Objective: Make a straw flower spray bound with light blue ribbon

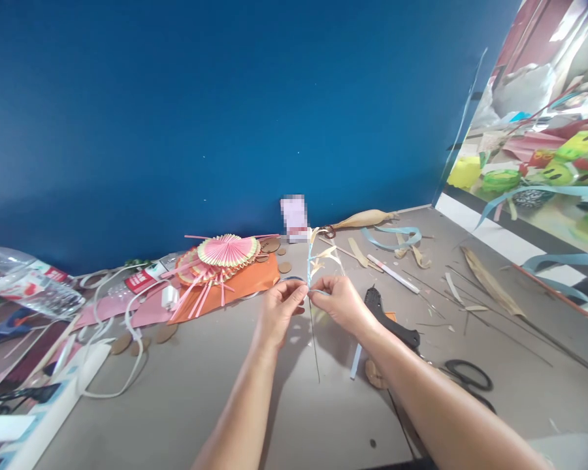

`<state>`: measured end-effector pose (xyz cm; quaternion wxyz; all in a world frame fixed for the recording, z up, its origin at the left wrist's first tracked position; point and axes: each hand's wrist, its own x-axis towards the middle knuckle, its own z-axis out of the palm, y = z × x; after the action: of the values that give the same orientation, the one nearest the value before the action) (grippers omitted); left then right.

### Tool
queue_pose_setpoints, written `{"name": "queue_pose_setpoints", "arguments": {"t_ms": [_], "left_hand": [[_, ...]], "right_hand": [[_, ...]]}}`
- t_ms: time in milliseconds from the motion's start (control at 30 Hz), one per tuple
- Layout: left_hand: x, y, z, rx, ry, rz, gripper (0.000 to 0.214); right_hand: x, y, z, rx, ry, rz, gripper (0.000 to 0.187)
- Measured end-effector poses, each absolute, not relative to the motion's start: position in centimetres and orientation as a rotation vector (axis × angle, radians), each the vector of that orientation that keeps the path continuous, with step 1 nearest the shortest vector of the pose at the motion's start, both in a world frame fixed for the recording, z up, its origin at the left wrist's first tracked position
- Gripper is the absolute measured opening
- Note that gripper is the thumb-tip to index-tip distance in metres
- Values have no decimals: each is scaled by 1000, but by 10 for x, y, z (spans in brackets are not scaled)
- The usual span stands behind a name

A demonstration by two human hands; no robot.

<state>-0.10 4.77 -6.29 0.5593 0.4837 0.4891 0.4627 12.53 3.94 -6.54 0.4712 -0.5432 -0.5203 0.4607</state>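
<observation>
My left hand point(285, 307) is closed in a pinch on a thin stem point(315, 349) whose lower end hangs down bare over the table. The stem's upper part is wrapped in light blue and carries several cream curled pieces point(318, 262), like petals or leaves. Right beside it, my right hand point(337, 301) pinches a light blue strip point(320, 292) against the stem, with thumb and fingers pressed together. The fingertips of both hands nearly touch and partly hide the wrapping. A black glue gun point(391, 320) lies under my right forearm, close to a loose light blue strip piece point(355, 361).
Black-handled scissors point(468, 375) and dried stems point(494, 284) lie at right; blue ribbon point(392, 238) lies behind. Pink paper fans point(228, 251) rest on an orange sheet point(249, 281). Plastic bottles point(27, 277), a white cable point(112, 393) and a power strip point(73, 385) occupy the left. A blue wall point(235, 117) stands behind.
</observation>
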Motion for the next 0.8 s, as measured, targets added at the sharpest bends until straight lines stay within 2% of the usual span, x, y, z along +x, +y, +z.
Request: {"name": "queue_pose_setpoints", "arguments": {"t_ms": [333,800], "left_hand": [[-7,51,-68,1314,1188,1006,25],[-16,57,-66,1160,1056,942,21]], "right_hand": [[123,38,-75,-1451,-1468,996,10],[127,43,-77,-1238,-1322,1377,18]]}}
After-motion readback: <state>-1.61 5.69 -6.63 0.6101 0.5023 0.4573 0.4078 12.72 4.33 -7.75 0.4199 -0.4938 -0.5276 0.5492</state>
